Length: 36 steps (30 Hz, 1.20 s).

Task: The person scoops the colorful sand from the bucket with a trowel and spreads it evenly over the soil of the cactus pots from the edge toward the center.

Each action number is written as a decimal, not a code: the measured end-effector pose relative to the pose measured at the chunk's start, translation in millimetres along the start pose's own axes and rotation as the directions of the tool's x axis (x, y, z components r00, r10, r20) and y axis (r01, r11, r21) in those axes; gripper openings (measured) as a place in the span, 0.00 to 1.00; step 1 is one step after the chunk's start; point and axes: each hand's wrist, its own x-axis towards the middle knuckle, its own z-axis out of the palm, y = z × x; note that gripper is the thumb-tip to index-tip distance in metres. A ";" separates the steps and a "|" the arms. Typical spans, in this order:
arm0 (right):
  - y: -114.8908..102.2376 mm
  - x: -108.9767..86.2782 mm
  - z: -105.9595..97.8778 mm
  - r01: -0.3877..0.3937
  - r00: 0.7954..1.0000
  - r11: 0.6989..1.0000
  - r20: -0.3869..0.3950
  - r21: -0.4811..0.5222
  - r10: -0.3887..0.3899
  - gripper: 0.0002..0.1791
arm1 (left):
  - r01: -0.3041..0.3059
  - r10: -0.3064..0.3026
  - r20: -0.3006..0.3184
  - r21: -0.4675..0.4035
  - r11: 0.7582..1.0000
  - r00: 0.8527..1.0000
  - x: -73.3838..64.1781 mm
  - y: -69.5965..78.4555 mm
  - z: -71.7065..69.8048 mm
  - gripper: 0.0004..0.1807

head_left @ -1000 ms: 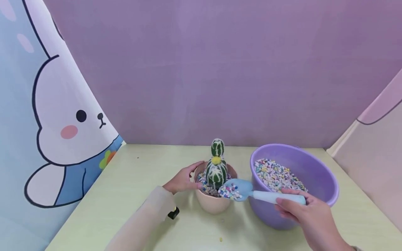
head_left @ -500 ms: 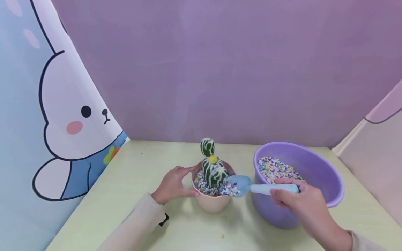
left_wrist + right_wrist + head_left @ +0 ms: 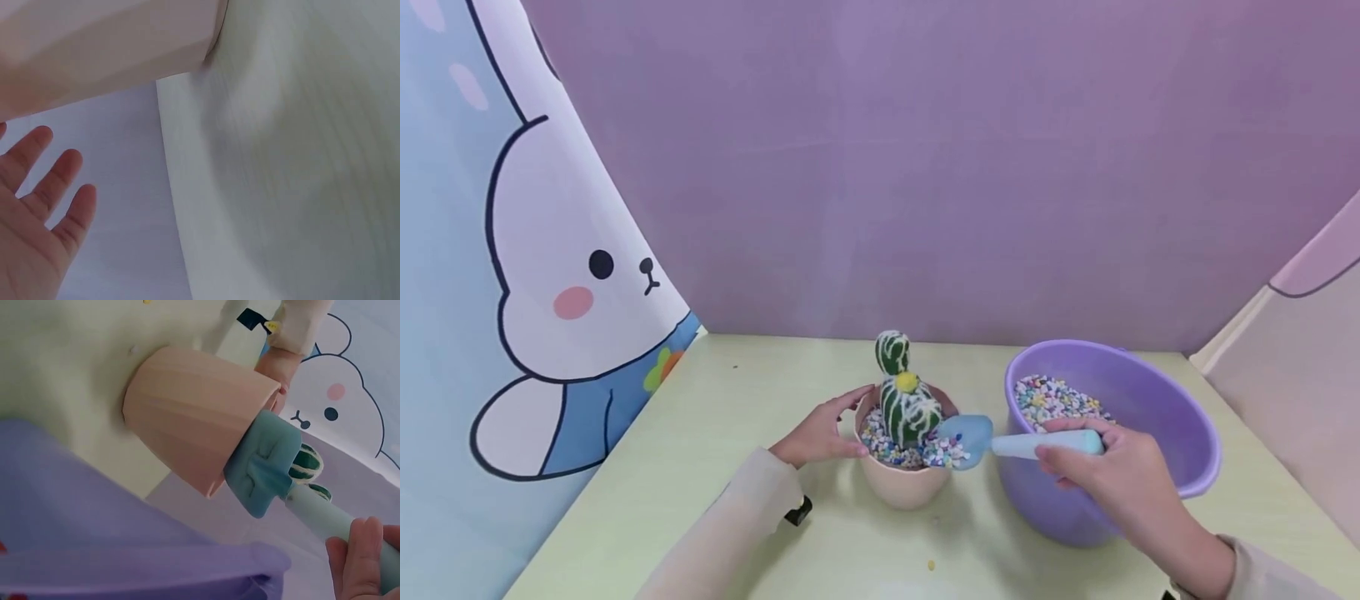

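Observation:
A pink-beige flower pot stands on the table and holds a green-and-white cactus with a yellow flower, among colourful pebbles. The cactus leans left. My left hand touches the pot's left side with thumb and forefinger; in the left wrist view its other fingers are spread, apart from the pot. My right hand grips the handle of a light blue scoop. The scoop's tip reaches over the pot's right rim, close to the cactus base, with pebbles on its blade. The right wrist view shows the scoop's underside.
A purple bucket, part full of colourful pebbles, stands right of the pot beneath the right hand. A small yellow pebble lies on the table in front. A purple backdrop closes off the back and a rabbit-print cloth the left.
The cactus has tipped to the left. The scoop has edged left over the pot's rim with the right hand, pebbles still on it. The left hand stays at the pot.

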 end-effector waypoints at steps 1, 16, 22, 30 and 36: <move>-0.8 0.2 -0.3 0.017 1.000 1.000 -0.006 -0.024 -0.017 0.22 | 0.003 -0.003 -0.005 0.002 1.000 1.000 -0.2 1.1 0.9 0.53; -8.0 3.1 -2.1 0.228 0.972 0.962 -0.015 -0.150 -0.233 0.17 | 0.185 -0.142 -0.225 0.185 0.965 0.964 -18.8 34.0 41.4 0.50; -10.1 3.3 1.8 0.280 0.959 0.952 -0.016 -0.122 -0.284 0.16 | 0.115 -0.084 -0.203 0.146 0.983 0.976 -20.3 31.0 37.7 0.45; -11.7 2.6 4.1 0.295 0.954 0.952 -0.020 -0.083 -0.298 0.16 | 0.001 -0.002 0.032 0.025 1.000 0.999 -5.9 5.0 13.7 0.54; -13.6 3.0 7.5 0.289 0.956 0.956 -0.030 -0.055 -0.291 0.16 | 0.027 -0.027 0.007 -0.001 1.000 1.000 -3.2 5.8 16.3 0.55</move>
